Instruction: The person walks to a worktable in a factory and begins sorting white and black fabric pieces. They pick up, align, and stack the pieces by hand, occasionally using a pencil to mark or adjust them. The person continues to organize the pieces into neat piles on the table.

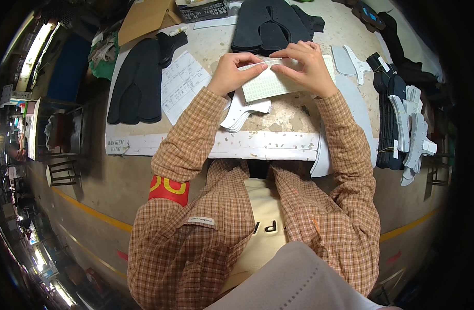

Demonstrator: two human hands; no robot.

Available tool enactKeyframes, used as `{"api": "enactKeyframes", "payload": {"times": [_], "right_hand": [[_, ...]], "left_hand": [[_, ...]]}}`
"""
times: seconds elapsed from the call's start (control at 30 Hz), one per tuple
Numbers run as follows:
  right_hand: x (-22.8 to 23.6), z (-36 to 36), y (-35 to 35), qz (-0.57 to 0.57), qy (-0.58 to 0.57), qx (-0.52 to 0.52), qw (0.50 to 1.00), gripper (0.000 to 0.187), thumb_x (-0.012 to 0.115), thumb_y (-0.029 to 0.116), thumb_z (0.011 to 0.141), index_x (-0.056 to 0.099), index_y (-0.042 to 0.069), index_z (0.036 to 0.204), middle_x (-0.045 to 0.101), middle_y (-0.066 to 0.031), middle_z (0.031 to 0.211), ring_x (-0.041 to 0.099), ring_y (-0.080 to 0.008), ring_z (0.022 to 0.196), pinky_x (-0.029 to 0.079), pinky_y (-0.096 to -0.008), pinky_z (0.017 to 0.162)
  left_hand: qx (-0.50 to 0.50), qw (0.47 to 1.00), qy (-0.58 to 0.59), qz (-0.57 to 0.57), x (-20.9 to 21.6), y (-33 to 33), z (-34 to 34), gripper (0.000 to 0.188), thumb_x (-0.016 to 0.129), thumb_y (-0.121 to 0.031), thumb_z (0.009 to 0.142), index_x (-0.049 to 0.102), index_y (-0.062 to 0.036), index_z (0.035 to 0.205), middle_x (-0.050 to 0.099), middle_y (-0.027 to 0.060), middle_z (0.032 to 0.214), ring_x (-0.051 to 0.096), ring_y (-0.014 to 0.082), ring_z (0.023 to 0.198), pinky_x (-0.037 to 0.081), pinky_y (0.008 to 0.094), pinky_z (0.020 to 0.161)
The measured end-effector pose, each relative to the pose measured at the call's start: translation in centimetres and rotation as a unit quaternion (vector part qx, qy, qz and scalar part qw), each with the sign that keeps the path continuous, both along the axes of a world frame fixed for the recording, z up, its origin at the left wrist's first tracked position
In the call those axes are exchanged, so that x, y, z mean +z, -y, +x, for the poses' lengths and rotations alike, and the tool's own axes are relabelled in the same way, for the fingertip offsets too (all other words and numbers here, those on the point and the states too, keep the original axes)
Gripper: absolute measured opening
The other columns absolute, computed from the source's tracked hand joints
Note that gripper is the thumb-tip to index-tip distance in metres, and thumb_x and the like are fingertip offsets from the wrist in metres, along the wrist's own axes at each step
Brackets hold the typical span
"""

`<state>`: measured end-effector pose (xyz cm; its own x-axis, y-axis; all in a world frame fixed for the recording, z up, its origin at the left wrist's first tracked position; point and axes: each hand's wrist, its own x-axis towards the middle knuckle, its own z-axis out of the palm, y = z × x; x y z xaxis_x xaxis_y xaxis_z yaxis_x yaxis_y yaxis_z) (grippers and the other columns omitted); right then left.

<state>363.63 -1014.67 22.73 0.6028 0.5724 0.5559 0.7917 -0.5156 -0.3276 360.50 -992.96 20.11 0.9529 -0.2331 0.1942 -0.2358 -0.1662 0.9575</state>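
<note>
Pinching a pale gridded sheet (272, 87) at its upper edge, both hands bring their fingers close together near its middle, the left hand (237, 72) on one side and the right hand (305, 70) on the other. Each thumb lies against the near face; the other fingers are curled toward or behind the far edge, so each grip looks nearly closed on the paper, though its exact gap is hidden. Whether it is a single sheet or a thin stack cannot be told. It should handle as light and fairly flexible, apt to crease or tear if tugged, so a gentle pinch along the edge, with thumbs spread a little, would suit it better than a squeeze at one spot. Just below the fingers, partly under the sheet, white cut pieces (243, 112) lie stacked on the surface (293, 120). Left of the fingers is a handwritten paper (182, 82), and farther left a black panel (136, 85). Just beyond the fingers sits a pile of black panels (251, 26). To their right lies a white shaped piece (360, 66), and farther right are a black bundle (386, 111) and banded white bundles (416, 137).
</note>
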Motion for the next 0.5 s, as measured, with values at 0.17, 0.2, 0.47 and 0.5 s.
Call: {"api": "enactKeyframes", "payload": {"times": [0.17,0.2,0.47,0.5], "right_hand": [[-0.4,0.2,-0.5,0.08,0.033,0.01,0.996,0.014,0.069,0.023,0.079,0.071,0.013,0.089,0.066,0.0001,0.085,0.058,-0.0171,0.089,0.035,-0.0362,0.091],[-0.4,0.2,-0.5,0.082,0.046,0.013,0.995,0.013,0.069,0.021,0.079,0.07,0.012,0.088,0.066,-0.0001,0.086,0.058,-0.0175,0.09,0.036,-0.0361,0.09],[-0.6,-0.3,-1.4,0.072,0.113,0.01,0.991,0.011,0.071,0.013,0.074,0.069,0.011,0.084,0.065,-0.0006,0.086,0.058,-0.0181,0.092,0.044,-0.0322,0.079],[-0.6,-0.4,-1.5,0.074,0.129,0.007,0.989,0.011,0.071,0.013,0.074,0.069,0.011,0.084,0.065,-0.0006,0.086,0.058,-0.018,0.091,0.045,-0.0318,0.078]], "left_hand": [[0.019,1.0,-0.01,-0.016,-0.2,-0.2,0.3,0.016,0.072,-0.017,0.08,0.07,-0.002,0.086,0.067,0.0022,0.077,0.06,0.0066,0.072,0.048,0.0204,0.065],[0.021,0.999,-0.017,-0.018,-0.2,-0.2,0.3,0.016,0.072,-0.016,0.08,0.07,-0.0019,0.086,0.067,0.002,0.077,0.059,0.0064,0.072,0.048,0.0203,0.064],[0.005,0.999,-0.036,-0.022,0.4,-0.2,0.0,0.012,0.069,-0.014,0.082,0.068,-0.0029,0.085,0.065,0.0004,0.078,0.057,0.0054,0.071,0.047,0.0194,0.065],[0.003,0.999,-0.045,-0.027,0.4,-0.2,0.0,0.011,0.069,-0.014,0.083,0.067,-0.0033,0.086,0.064,0.0001,0.078,0.057,0.0053,0.071,0.046,0.0194,0.065]]}}
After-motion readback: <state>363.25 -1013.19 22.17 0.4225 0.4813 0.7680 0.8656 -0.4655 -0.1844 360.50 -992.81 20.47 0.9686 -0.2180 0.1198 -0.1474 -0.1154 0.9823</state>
